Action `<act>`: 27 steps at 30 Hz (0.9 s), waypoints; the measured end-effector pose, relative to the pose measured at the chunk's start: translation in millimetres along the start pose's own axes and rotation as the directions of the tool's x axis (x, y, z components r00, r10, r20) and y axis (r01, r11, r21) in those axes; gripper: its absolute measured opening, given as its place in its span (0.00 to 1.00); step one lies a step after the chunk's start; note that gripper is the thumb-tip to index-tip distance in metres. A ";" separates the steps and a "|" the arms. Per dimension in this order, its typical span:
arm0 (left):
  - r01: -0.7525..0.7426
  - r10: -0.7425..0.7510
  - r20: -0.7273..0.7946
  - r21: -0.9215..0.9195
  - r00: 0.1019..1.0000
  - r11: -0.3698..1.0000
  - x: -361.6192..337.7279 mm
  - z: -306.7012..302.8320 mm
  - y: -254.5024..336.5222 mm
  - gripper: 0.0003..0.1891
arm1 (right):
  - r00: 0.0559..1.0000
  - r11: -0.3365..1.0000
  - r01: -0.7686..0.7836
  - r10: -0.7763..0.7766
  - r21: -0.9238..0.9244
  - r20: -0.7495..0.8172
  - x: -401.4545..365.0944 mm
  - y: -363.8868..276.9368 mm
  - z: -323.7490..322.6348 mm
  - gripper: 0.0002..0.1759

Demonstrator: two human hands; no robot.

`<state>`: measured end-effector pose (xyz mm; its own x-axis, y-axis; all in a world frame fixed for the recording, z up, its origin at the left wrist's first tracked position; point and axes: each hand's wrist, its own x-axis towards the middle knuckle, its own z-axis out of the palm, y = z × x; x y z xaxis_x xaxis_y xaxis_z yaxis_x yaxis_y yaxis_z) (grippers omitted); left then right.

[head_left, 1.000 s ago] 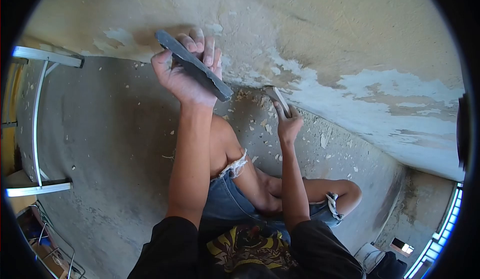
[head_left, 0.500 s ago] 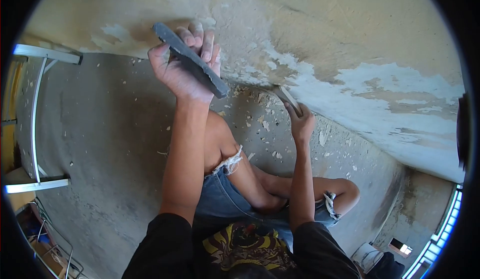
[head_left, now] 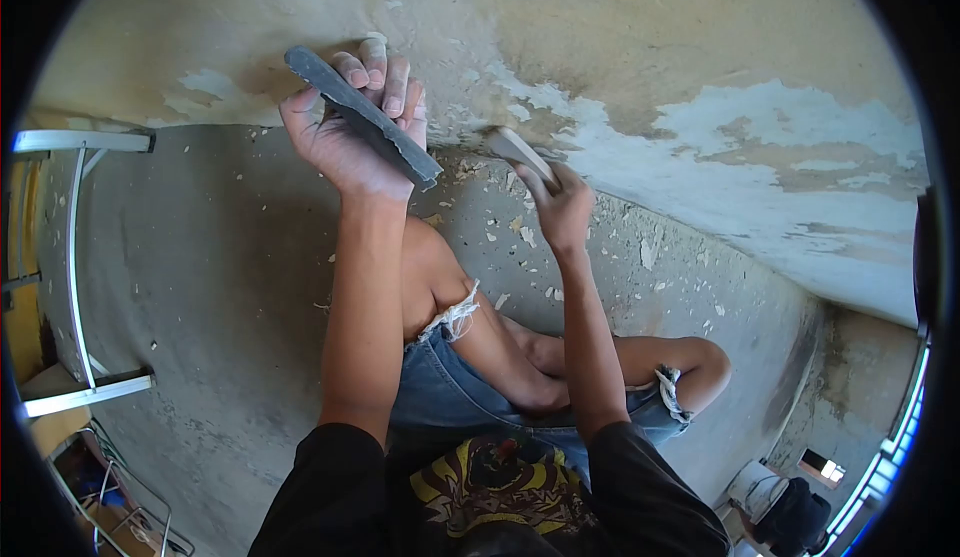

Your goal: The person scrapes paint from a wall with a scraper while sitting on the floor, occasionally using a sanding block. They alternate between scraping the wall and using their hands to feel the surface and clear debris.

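My left hand [head_left: 346, 164], dusted white, is raised close to the wall with its palm turned toward me. It grips a dark grey flat strip [head_left: 362, 112] with a ragged edge, the thumb on one side and bent fingers on the other. Lower on the right, my right hand [head_left: 566, 213] is closed round a pale, narrow scraper [head_left: 524, 153]. The scraper's far end overlaps the foot of the wall, slightly blurred. Above both hands, the beige wall [head_left: 700, 27] has peeling patches with pale blue-white showing.
Paint flakes [head_left: 527, 236] litter the grey floor [head_left: 220, 287] along the wall. My crossed legs [head_left: 440, 277] fill the space below my hands. A metal frame [head_left: 75, 257] stands at left, a chair frame [head_left: 120, 487] lower left, and a white bucket [head_left: 755, 485] lower right.
My right hand and the scraper have shifted left and slightly up along the foot of the wall. My left hand keeps its hold on the dark strip, slightly farther left.
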<state>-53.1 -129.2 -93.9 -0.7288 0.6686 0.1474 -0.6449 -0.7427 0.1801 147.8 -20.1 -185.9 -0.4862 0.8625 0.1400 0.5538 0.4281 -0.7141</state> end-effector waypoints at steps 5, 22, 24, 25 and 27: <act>0.015 -0.018 0.045 0.076 0.999 0.997 2.6 3.6 -1.3 0.17 | 0.989 0.989 0.146 -0.147 0.038 0.009 6.6 -18.6 2.6 0.22; 0.033 -0.033 0.121 0.007 0.992 0.999 6.0 -8.4 6.6 0.17 | 0.998 0.981 0.058 -0.056 0.185 -0.017 -48.0 20.7 35.3 0.17; 0.035 -0.038 0.150 0.020 0.988 0.999 5.6 -9.4 10.0 0.16 | 0.991 0.980 0.018 0.009 0.197 -0.136 -50.4 25.3 26.6 0.16; 0.046 -0.051 0.182 0.031 0.982 0.998 6.9 -9.6 10.5 0.15 | 0.952 0.920 -0.173 0.248 0.352 -0.178 -62.3 25.9 20.7 0.15; 0.049 -0.054 0.185 0.031 0.981 0.998 7.4 -8.7 8.4 0.15 | 0.863 0.799 -0.340 0.475 0.496 -0.173 -71.5 35.1 18.3 0.15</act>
<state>-66.0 -130.9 -99.8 -0.6382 0.7026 0.3148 -0.6723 -0.7078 0.2167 189.6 -71.7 -233.5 -0.0391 0.9943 -0.0995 0.2727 -0.0852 -0.9583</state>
